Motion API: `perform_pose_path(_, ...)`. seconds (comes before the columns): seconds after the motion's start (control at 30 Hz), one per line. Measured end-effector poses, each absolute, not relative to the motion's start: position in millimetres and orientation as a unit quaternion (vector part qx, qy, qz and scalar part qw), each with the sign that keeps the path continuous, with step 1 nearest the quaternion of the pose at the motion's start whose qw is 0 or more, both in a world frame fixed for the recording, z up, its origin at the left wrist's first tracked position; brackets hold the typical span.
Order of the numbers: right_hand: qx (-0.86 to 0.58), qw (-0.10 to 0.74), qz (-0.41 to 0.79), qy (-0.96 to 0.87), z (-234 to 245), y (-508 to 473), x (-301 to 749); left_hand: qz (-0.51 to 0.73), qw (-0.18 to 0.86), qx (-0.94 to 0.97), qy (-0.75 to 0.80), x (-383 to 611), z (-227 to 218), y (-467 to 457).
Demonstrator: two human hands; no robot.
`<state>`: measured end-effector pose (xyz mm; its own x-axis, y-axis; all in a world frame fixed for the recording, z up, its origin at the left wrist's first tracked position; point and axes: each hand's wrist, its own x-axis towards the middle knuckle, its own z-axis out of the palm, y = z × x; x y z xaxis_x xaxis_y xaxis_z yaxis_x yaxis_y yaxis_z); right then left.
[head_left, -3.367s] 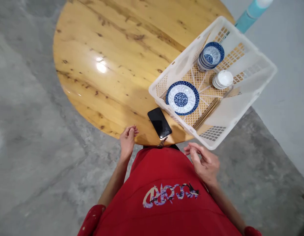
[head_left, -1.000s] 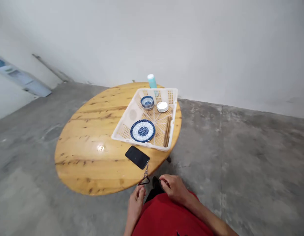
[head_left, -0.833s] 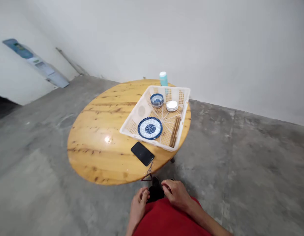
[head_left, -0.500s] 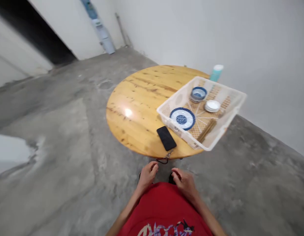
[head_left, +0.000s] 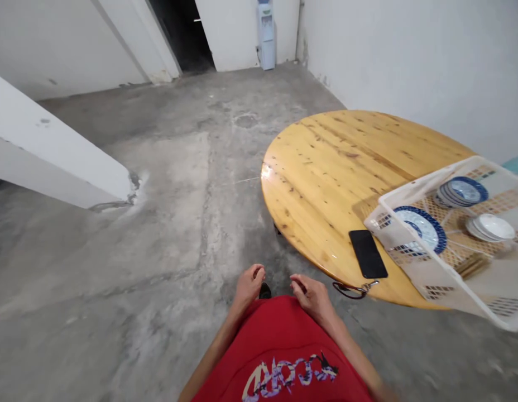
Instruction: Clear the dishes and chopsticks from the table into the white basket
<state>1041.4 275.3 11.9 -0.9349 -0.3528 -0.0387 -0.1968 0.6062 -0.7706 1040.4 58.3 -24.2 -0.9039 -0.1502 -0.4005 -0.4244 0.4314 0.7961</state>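
Observation:
My left hand [head_left: 249, 283] hangs in front of my red shirt, fingers loosely bent, thumb a little apart, holding nothing. Level with it, my right hand [head_left: 310, 293] is in a similar pose and also empty. Nearest to the right hand is a dark strap [head_left: 349, 291] with a metal clip, hanging over the edge of a round wooden table [head_left: 321, 184]. A black smartphone [head_left: 368, 254] lies there beside a white plastic basket [head_left: 441, 279]. Inside the basket are a blue-rimmed plate [head_left: 424, 229], stacked blue-and-white bowls [head_left: 464, 191], small white dishes [head_left: 491, 228] and chopsticks [head_left: 472, 265], partly hidden by its wall.
A white pillar [head_left: 75, 162] rises from the concrete floor [head_left: 167, 223] at left. At the back a water dispenser [head_left: 266, 36] stands by the wall, right of a dark doorway [head_left: 183, 33]. Something turquoise [head_left: 517, 164] shows at the right edge, behind the basket.
My view has turned left, so the table, phone and basket now appear further right and larger. The pillar and doorway show more fully. Both hands keep about the same pose.

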Motion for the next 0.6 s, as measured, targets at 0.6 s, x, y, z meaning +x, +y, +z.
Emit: perform_pose_path(0.6,-0.129,0.114,-0.319,0.932,23.4,243.1,1028.1,0.678,-0.028,0.181,0.712,1010.6,168.9,19.4)
